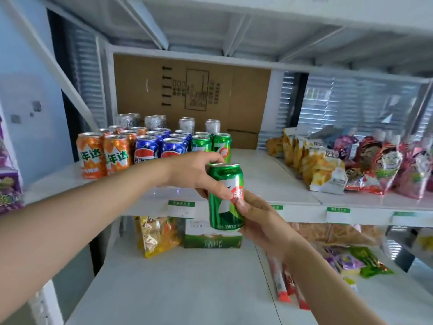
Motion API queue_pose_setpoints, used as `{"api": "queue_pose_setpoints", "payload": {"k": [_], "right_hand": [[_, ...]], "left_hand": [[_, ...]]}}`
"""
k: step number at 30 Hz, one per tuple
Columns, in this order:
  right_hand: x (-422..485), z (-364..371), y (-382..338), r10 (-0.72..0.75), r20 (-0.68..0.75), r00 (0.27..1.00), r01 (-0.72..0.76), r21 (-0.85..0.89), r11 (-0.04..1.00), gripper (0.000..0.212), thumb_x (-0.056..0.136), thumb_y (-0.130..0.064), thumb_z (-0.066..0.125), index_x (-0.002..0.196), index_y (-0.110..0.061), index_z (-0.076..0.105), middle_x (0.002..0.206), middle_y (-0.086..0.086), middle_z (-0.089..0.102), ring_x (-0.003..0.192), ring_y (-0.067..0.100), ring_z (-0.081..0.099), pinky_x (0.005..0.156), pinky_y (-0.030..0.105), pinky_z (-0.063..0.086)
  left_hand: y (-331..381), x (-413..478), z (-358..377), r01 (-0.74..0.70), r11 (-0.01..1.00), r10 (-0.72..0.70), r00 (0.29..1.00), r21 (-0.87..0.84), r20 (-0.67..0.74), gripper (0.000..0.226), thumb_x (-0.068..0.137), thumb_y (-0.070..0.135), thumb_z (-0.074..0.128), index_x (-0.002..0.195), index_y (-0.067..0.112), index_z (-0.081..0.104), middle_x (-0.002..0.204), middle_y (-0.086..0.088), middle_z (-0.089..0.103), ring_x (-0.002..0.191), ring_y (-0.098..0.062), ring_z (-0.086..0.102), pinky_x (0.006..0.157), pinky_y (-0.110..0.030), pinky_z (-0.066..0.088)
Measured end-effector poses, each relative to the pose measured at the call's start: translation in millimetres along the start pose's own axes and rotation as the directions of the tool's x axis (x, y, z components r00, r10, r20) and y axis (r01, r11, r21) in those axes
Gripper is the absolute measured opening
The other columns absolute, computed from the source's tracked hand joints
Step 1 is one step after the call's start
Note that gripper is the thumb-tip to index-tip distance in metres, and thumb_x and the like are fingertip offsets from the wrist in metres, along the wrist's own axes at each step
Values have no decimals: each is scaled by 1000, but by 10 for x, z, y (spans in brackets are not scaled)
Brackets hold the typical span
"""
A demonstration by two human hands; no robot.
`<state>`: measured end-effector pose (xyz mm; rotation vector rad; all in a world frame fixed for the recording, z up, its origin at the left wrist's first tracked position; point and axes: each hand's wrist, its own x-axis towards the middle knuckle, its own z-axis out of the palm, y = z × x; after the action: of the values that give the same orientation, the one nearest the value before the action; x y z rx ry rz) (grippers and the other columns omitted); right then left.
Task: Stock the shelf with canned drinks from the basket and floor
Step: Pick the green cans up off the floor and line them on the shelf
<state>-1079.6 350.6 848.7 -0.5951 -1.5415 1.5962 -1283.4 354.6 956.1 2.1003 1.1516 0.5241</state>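
Note:
A green drink can [225,184] hangs upright in front of the white shelf's [269,181] front edge. My left hand [194,172] grips its upper part from the left, thumb across the label. My right hand [260,221] holds its lower part from the right and below. On the shelf behind stand rows of cans: orange cans [103,156] at the left, blue cans [159,144] in the middle, green cans [212,144] to their right, and silver cans [164,123] at the back. The basket and the floor are out of view.
A cardboard box [192,95] stands behind the cans. Snack bags [351,165] fill the shelf's right half. The lower shelf [187,277] holds a yellow snack bag [157,233], a green carton [212,240] and packets at the right. Purple packs [9,188] sit at far left.

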Motion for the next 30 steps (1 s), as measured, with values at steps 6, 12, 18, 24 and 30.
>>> {"api": "queue_pose_setpoints", "payload": {"k": [6, 12, 18, 24, 30], "right_hand": [[327, -47, -282, -97, -188, 977, 23, -364, 931, 47, 77, -26, 79, 120, -19, 61, 114, 3, 71, 110, 21, 65, 99, 38, 51], [631, -170, -200, -163, -290, 943, -34, -571, 820, 43, 85, -14, 74, 117, -31, 50, 107, -8, 66, 98, 7, 61, 81, 19, 53], [842, -256, -74, -205, -390, 897, -85, -609, 789, 47, 87, -17, 70, 117, -39, 41, 113, -9, 62, 104, 8, 60, 89, 26, 51], [1107, -318, 16, -208, -547, 811, -261, -656, 708, 57, 79, -27, 75, 126, -28, 42, 118, -3, 57, 105, 16, 58, 96, 43, 50], [1443, -375, -14, -171, -603, 779, -338, -633, 697, 58, 82, -21, 74, 130, -18, 41, 124, 2, 48, 107, 18, 52, 97, 35, 47]], "left_hand": [[128, 406, -284, -63, 959, 83, 995, 276, -59, 61, 64, 41, 88, 113, 21, 57, 105, 2, 71, 91, -16, 71, 79, -39, 60], [-29, 779, -339, -46, 876, 69, 997, 479, -30, 62, 61, 52, 85, 109, 31, 52, 102, 11, 66, 89, -10, 66, 84, -39, 56], [-41, 975, -428, -102, 783, 140, 990, 613, -14, 53, 67, 55, 79, 109, 29, 58, 97, 13, 61, 83, -5, 59, 71, -26, 50], [54, 1111, -572, -99, 735, 190, 980, 671, -63, 34, 81, 44, 73, 104, 19, 75, 95, 7, 70, 82, -10, 60, 68, -26, 46], [38, 1291, -625, -52, 673, 155, 985, 738, -73, 23, 85, 29, 72, 87, 5, 74, 83, -10, 70, 66, -18, 56, 54, -25, 39]]}}
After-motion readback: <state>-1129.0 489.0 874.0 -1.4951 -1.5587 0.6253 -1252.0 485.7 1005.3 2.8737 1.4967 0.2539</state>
